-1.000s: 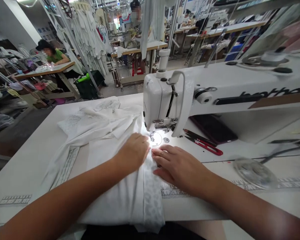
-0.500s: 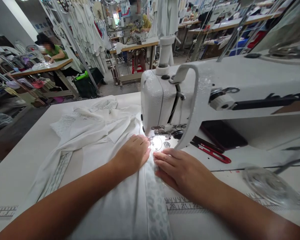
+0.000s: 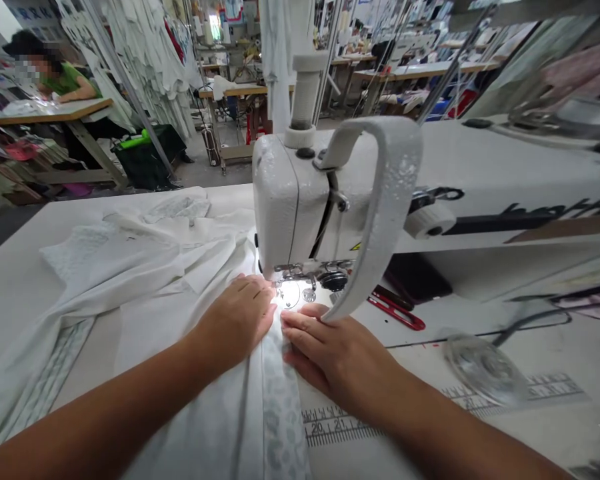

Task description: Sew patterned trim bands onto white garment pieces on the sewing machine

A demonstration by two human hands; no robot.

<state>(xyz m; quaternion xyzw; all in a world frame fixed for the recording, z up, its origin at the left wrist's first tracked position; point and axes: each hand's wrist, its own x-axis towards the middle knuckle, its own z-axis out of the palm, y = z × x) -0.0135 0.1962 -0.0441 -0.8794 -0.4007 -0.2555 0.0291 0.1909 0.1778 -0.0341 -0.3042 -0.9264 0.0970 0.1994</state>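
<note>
A white garment with a pale, spotted strip along its right edge lies under the head of a white sewing machine. My left hand rests on the cloth left of the lit needle area, fingers together and closed on the fabric. On the other side, my right hand pinches the edge of the spotted strip, fingertips just in front of the round plate. Hidden under the fingers is the exact grip on the cloth. The needle itself is too small to make out.
Red thread snips and a dark phone-like object lie under the machine arm. A clear plastic disc sits on the right, near a printed ruler. Across the aisle, a person in green works at another table.
The view has turned right, so the machine, garment and hands sit further left in the picture. Both hands stay on the cloth by the needle area, with little visible change in their hold.
</note>
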